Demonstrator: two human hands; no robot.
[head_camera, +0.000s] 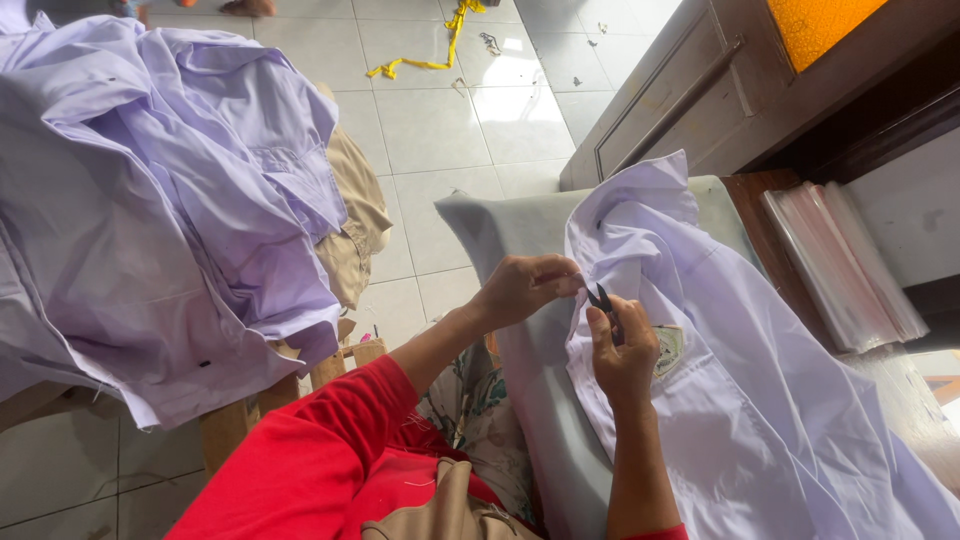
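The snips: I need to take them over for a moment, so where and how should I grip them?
Grip the snips by the handle end inside the right hand, coming from the lower right. The dark blades point up-left at the shirt edge pinched by the left hand, so that side is sharp and crowded.

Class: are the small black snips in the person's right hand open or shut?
Open: the snips' two dark blade tips spread apart above the right hand, at the white shirt.

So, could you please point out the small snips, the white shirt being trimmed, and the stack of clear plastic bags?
small snips (603, 301), head view, on the dark blades.
white shirt (760, 420), head view, on its front panel.
clear plastic bags (845, 265), head view, mid-stack.
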